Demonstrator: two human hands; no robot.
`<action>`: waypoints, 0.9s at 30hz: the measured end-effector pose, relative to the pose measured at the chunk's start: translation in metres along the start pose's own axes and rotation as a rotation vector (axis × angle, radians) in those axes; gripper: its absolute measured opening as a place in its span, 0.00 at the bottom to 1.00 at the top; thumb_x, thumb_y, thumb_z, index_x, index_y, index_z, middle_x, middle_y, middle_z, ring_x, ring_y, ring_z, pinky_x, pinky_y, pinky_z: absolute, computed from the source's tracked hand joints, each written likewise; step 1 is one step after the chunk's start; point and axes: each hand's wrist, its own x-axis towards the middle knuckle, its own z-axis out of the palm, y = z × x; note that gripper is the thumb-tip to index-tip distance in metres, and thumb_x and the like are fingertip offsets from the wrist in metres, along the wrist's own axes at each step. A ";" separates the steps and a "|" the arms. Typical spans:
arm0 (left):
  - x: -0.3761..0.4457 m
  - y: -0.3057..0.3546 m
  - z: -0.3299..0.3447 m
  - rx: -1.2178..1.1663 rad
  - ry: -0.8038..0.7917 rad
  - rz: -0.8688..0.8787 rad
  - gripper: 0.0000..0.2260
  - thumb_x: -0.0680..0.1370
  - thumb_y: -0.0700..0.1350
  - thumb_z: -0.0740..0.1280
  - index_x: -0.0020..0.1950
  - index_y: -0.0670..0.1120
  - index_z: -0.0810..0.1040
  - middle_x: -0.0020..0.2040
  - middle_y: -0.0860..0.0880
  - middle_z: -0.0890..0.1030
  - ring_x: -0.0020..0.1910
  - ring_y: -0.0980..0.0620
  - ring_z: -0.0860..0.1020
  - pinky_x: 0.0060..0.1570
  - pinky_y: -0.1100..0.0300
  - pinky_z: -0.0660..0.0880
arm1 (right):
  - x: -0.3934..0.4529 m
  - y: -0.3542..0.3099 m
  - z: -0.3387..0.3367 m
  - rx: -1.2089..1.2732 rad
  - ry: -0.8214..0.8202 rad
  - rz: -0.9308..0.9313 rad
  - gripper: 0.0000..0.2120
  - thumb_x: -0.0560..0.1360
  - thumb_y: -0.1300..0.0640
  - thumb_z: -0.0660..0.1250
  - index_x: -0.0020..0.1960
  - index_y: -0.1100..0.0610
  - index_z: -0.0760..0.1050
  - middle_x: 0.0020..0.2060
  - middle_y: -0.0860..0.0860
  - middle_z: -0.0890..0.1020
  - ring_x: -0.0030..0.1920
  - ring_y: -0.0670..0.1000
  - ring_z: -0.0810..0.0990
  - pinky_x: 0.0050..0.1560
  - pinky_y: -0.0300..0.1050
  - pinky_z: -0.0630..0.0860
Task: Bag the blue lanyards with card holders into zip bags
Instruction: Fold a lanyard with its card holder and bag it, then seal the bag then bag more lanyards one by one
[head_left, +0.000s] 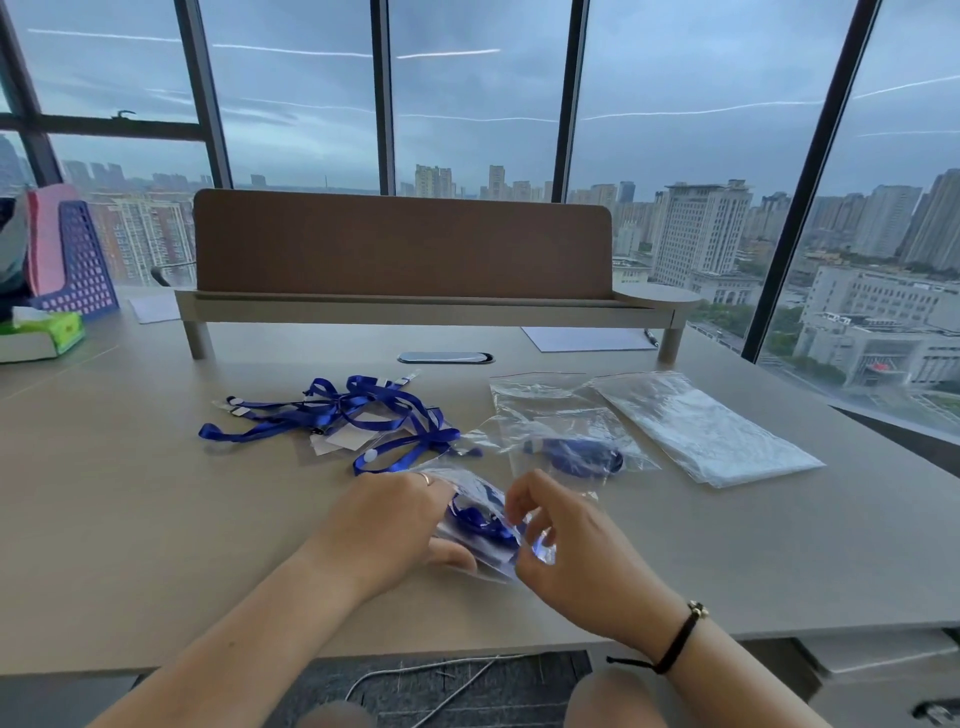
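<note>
Your left hand (400, 519) grips one end of a zip bag (480, 525), thumb under, fingers over; your right hand (561, 540) pinches the other end with curled fingers. A blue lanyard (478, 519) sits coiled inside, at the desk's (156, 519) near edge. Behind: loose lanyards (358, 415) in a tangle. To the right: a filled bag (571, 452), then a stack of empty bags (696, 426).

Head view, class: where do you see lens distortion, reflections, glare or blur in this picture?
Head view: the wide lens bows the window frames outward; pale streaks of reflected ceiling light cross the glass; daylight glints off the stack of empty zip bags; the right hand looks slightly motion-blurred at the held bag; overall light is dim, overcast.
</note>
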 end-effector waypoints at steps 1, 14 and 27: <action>-0.002 -0.003 -0.001 0.011 0.002 0.031 0.33 0.70 0.77 0.53 0.56 0.51 0.76 0.53 0.53 0.82 0.51 0.52 0.80 0.40 0.59 0.70 | -0.003 0.002 -0.005 -0.031 -0.026 -0.016 0.13 0.70 0.60 0.66 0.48 0.43 0.68 0.43 0.39 0.78 0.43 0.43 0.78 0.43 0.40 0.76; 0.002 -0.041 -0.018 0.168 0.408 0.324 0.12 0.79 0.50 0.61 0.41 0.49 0.82 0.62 0.46 0.78 0.59 0.45 0.76 0.53 0.52 0.75 | 0.003 0.022 -0.059 -0.222 -0.047 -0.066 0.09 0.75 0.49 0.66 0.51 0.48 0.83 0.46 0.39 0.82 0.45 0.39 0.79 0.50 0.38 0.78; 0.037 -0.048 -0.069 -0.378 0.413 0.152 0.01 0.77 0.43 0.72 0.46 0.47 0.84 0.41 0.53 0.81 0.37 0.55 0.78 0.42 0.54 0.78 | 0.026 0.014 -0.127 -0.321 0.194 -0.063 0.03 0.72 0.56 0.74 0.40 0.51 0.84 0.35 0.42 0.82 0.37 0.40 0.79 0.45 0.42 0.79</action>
